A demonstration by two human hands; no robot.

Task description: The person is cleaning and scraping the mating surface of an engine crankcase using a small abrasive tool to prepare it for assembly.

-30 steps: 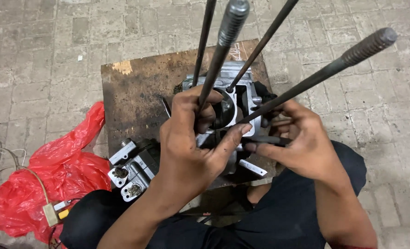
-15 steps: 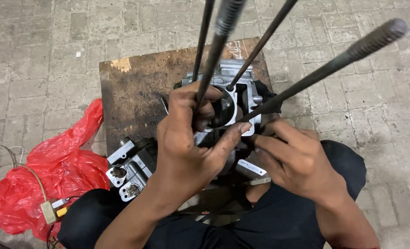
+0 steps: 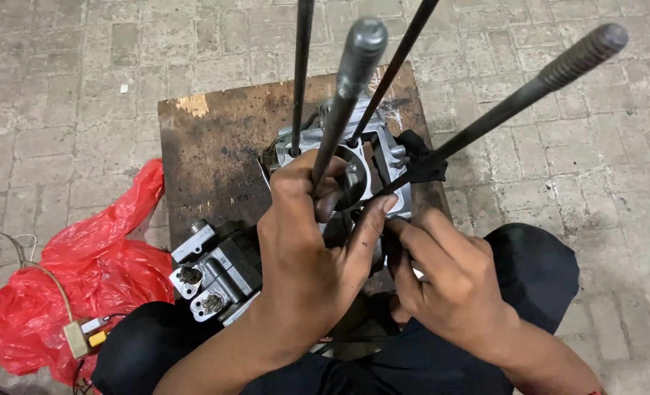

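The floor (image 3: 76,80) was paved with grey brick-shaped stones, worn and dusty, and on it stood a small desk (image 3: 215,146) with a dark, stained brown wooden top, chipped pale at its far left corner. On the desk sat a grey cast-metal engine block (image 3: 383,157) with a round bore open at its top. Four long dark steel studs rose from the block toward the camera; the thickest-looking one, the threaded stud (image 3: 343,102), stood near the middle, and another threaded stud (image 3: 530,95) leaned off to the right.

The left hand (image 3: 310,249) was curled over the near edge of the block, its fingers wrapped about the base of the middle stud and its thumb stretched right across the bore's rim. The right hand (image 3: 449,285) lay just beside it on the right, fingers bent and pinched together against the block's near right side (whatever they pinched was hidden beneath the fingertips, so I could not tell if they held anything). The two hands touched at the thumb.

At the near left of the desk, close by the left forearm, rested a second grey metal engine part (image 3: 211,274) with bolt holes and a dark body. Farther left, on the floor, lay a crumpled red plastic bag (image 3: 83,278), with a small beige box on a thin cord (image 3: 76,338) at its near edge.
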